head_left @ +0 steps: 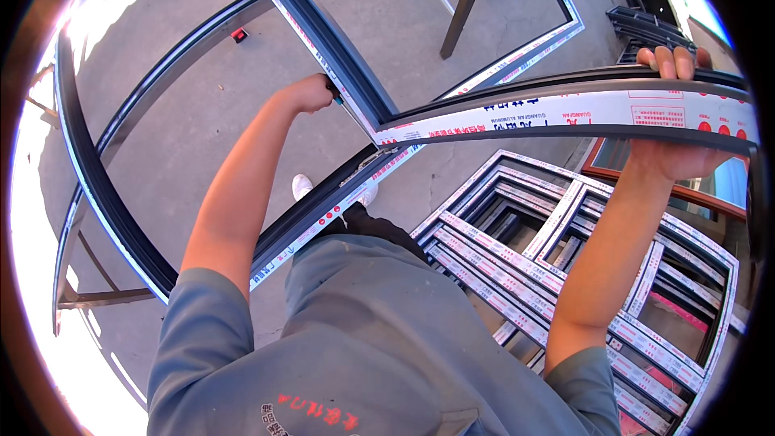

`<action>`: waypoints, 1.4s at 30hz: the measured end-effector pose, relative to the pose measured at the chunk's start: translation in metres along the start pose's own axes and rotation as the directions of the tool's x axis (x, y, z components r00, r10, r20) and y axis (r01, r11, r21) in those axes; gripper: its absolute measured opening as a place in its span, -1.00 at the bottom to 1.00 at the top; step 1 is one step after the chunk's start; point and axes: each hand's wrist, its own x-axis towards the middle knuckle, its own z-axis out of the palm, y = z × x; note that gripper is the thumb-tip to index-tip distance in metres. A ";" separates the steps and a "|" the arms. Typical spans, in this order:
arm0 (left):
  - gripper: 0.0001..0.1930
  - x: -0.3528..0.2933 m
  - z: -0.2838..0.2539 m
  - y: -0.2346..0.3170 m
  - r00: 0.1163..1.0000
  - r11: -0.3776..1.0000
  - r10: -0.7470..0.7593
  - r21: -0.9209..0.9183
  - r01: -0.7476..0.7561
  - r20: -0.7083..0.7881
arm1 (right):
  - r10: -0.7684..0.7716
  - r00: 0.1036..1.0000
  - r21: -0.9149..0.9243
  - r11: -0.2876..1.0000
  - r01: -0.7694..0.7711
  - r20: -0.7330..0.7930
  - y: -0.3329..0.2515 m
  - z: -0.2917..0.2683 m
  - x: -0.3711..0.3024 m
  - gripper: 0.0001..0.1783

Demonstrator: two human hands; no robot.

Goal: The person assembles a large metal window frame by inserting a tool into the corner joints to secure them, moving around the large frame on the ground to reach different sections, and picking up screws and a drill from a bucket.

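1. Two bare hands, one left and one right, both occupied.
2. One left hand (309, 94), its grip closed round one small dark object (333, 89), mostly hidden by the fist; positioned beside one bar of the held frame, near its corner.
3. One right hand (682, 160), its grip wrapped round another bar of the same frame: fingers (667, 63) over the upper edge, wrist below.
4. One held frame (549, 113), dark, faced with white film printed in red; two bars visible, meeting at one corner near the middle of the view. The corner overlaps a lower bar; whether they touch cannot be told.
5. One larger frame (303, 222), dark with white film, lying beneath the held one and reaching to the left.
6. One stack of frames (557, 218), lower right, below the right forearm; several, exact count unclear.
7. Two white shoes (301, 186), on the grey floor (186, 153).
8. One small red item (239, 35), upper left.
9. One slanted dark bar (467, 12), top of the view.
10. One reddish-brown framed panel (611, 173), behind the right wrist.
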 end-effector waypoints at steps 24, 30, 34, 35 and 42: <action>-0.69 -0.005 0.029 -0.025 0.978 0.963 0.139 -0.211 -0.170 -0.154 | -0.009 0.994 -0.036 0.999 0.005 -0.110 0.003 0.007 0.000 0.24; -0.62 0.011 0.046 -0.011 0.969 0.965 0.082 0.260 -0.018 -0.234 | 0.000 1.000 -0.024 1.000 0.000 -0.005 0.001 -0.003 -0.001 0.25; -0.56 0.031 0.077 -0.041 0.877 0.953 -0.089 -0.296 -0.062 -0.472 | -0.002 1.000 -0.030 1.000 0.002 0.002 0.002 0.001 0.001 0.26; -0.52 0.030 0.080 -0.041 0.877 0.846 -0.198 -0.528 -0.073 -0.438 | 0.001 1.000 -0.028 1.000 -0.001 0.005 0.001 0.001 0.000 0.26; -0.24 0.038 0.089 -0.032 0.794 0.657 -0.394 -0.746 -0.109 -0.463 | -0.001 0.984 -0.114 0.993 -0.020 -0.177 0.002 0.014 -0.001 0.14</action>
